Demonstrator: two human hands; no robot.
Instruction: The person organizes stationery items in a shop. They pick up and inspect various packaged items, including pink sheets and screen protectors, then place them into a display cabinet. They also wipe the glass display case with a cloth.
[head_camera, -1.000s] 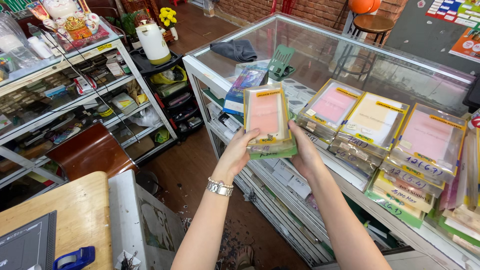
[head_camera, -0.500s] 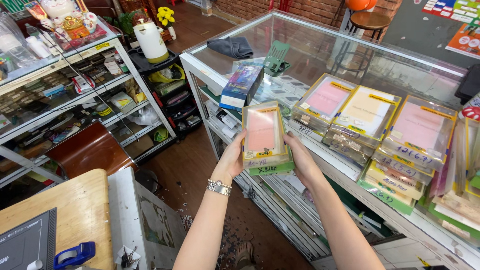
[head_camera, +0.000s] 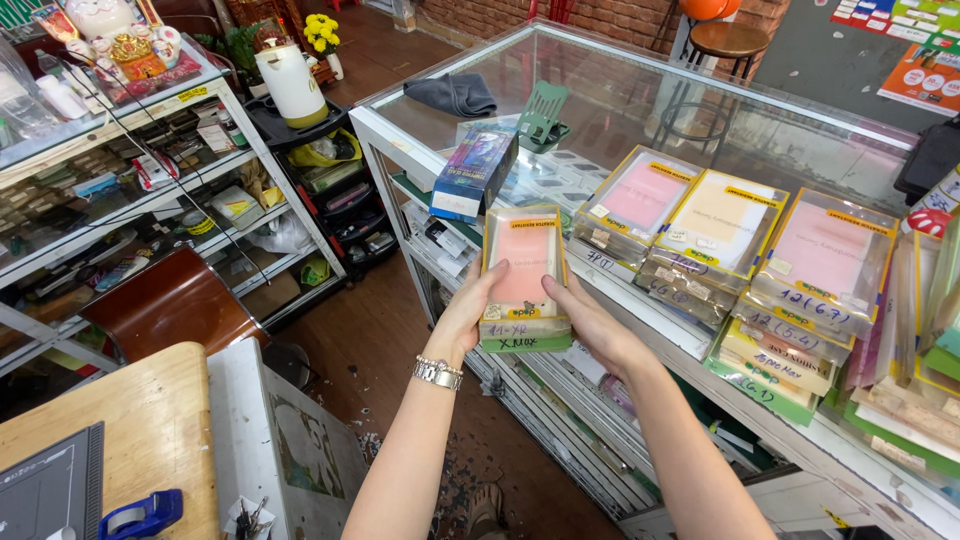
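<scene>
Stack of pink phone-case packs, yellow-edged, green-based.

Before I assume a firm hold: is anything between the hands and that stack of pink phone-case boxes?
Nothing visible. The left hand and right hand press bare against the sides of the stack of boxes, held beside the glass counter.

Both forearms are bare, without sleeves. The left wrist wears a silver link bracelet. Fingers carry no rings.

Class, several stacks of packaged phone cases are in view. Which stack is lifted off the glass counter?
The pink-faced stack, gripped between the left hand and right hand; the others rest on the glass counter.
</scene>
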